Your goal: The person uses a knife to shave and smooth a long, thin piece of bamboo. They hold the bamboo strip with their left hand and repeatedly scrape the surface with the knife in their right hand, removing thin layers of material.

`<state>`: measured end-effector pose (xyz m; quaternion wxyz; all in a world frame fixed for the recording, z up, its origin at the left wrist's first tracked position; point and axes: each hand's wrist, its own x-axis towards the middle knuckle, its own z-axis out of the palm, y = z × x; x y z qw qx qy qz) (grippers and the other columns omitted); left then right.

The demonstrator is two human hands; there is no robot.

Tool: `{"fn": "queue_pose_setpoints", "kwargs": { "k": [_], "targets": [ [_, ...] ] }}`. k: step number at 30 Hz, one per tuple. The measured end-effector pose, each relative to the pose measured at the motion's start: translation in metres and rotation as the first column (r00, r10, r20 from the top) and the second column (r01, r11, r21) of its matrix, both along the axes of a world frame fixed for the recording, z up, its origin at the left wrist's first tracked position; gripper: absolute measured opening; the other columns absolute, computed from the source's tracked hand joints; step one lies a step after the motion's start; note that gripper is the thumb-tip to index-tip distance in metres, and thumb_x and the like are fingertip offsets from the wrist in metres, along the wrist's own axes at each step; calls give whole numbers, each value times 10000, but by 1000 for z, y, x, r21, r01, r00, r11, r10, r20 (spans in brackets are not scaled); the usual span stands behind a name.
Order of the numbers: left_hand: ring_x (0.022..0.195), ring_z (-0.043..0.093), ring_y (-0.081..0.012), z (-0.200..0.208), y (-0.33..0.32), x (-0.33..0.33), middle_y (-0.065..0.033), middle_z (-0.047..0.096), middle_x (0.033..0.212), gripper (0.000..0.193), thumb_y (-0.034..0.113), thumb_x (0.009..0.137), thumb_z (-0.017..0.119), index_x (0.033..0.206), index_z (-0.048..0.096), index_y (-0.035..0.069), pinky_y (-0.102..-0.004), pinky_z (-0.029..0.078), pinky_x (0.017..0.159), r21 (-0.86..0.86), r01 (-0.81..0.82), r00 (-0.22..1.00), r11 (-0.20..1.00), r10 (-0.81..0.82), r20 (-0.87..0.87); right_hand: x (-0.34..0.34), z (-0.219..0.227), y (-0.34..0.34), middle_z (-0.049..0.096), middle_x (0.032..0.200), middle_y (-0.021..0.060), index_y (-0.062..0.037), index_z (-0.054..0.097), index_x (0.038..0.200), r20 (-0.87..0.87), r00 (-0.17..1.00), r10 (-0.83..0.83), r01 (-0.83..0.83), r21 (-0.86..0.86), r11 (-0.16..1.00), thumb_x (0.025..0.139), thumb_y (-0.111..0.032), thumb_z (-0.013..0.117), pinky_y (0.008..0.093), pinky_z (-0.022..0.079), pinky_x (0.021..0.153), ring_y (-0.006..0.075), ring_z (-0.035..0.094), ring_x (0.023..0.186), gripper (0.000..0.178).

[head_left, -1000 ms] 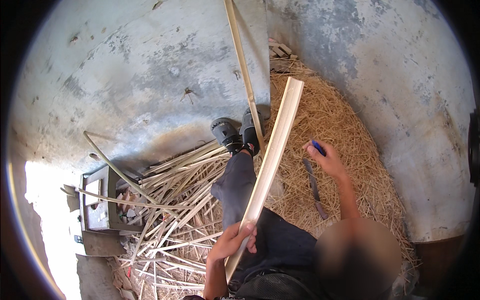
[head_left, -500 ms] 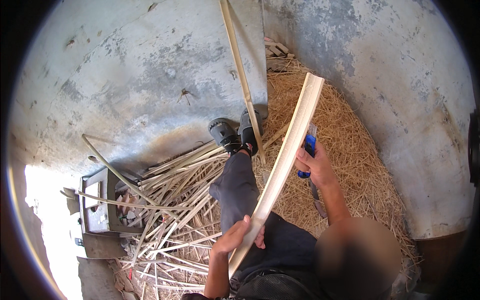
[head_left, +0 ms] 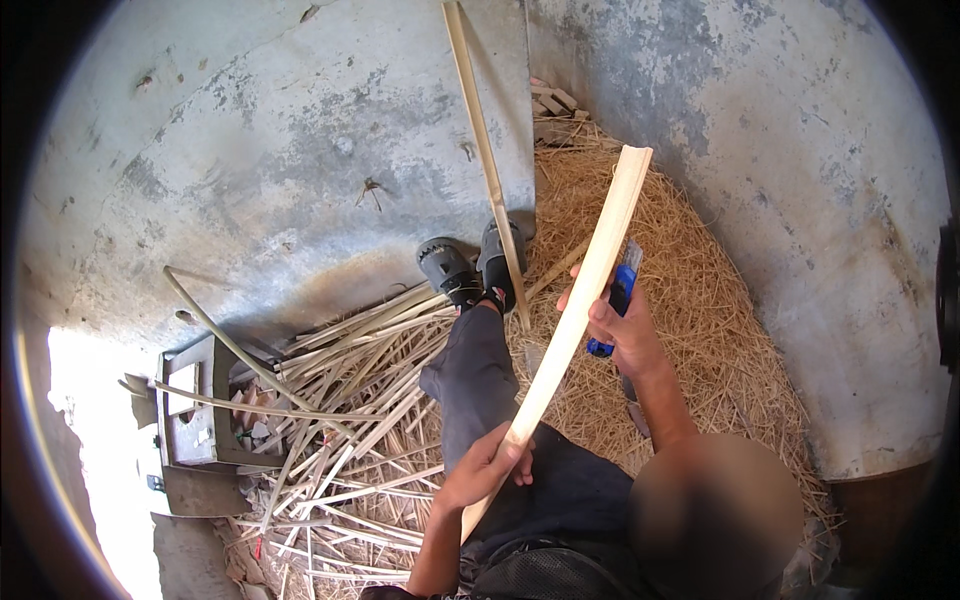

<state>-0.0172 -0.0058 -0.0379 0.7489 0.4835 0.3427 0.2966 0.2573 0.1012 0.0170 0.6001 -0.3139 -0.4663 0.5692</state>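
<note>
My left hand (head_left: 485, 466) is closed round the lower part of a long, pale split bamboo piece (head_left: 578, 310), which slants up and away to the right across my lap. Farther up, my right hand (head_left: 628, 322) grips a blue-handled utility knife (head_left: 620, 300), its silvery blade pointing upward beside the bamboo. Fingers of that hand also reach behind the bamboo and support it. The bamboo's lower end is partly covered by my left hand and arm.
Shavings and straw (head_left: 720, 330) heap up on the right. Loose bamboo strips (head_left: 350, 390) lie scattered on the left, by a wooden box (head_left: 200, 400). One narrow strip (head_left: 478, 130) leans against the grey wall (head_left: 300, 150), beside my shoes (head_left: 447, 270).
The bamboo has been turned about its length, so its hollow side no longer faces up. My left hand has rolled over it, and the knife has tilted slightly.
</note>
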Motion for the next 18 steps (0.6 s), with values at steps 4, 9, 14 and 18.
{"fn": "queue_pose_setpoints", "kwargs": {
  "k": [4, 9, 14, 18],
  "targets": [
    [761, 546, -108, 2, -8, 0, -33, 617, 832, 283, 280, 1096, 686, 1121, 662, 0, -312, 478, 697, 244, -55, 960, 968, 118, -253, -6, 5, 0, 776, 1086, 161, 6, 561, 1432, 96, 991, -96, 93, 37, 995, 943, -503, 843, 181, 351, 535, -4, 419, 555, 760],
    [744, 492, -114, 6, -4, 3, -59, 601, 782, 296, 265, 1085, 696, 1114, 651, -27, -339, 447, 667, 355, -115, 930, 928, 226, -290, -14, -3, -4, 706, 933, 52, -10, 612, 1329, 97, 935, -342, 317, 210, 925, 1029, -355, 764, 290, 525, 785, 131, 675, 874, 482],
    [742, 499, -131, 34, 7, 4, -98, 600, 772, 286, 243, 1095, 673, 1141, 651, -38, -353, 452, 671, 380, -165, 900, 910, 296, -320, -1, -6, -39, 667, 807, 58, -57, 705, 1181, 578, 752, -318, 97, 380, 920, 1002, -403, 794, 336, 522, 647, 166, 681, 701, 400],
    [758, 539, -153, 53, 16, 9, -125, 649, 828, 302, 233, 1095, 670, 1224, 654, -41, -362, 487, 710, 406, -180, 895, 896, 320, -309, -22, 9, -59, 656, 763, 68, -77, 753, 1044, 687, 583, -434, -127, 604, 787, 930, -373, 849, 359, 505, 550, 236, 660, 601, 331]
  ]
}}
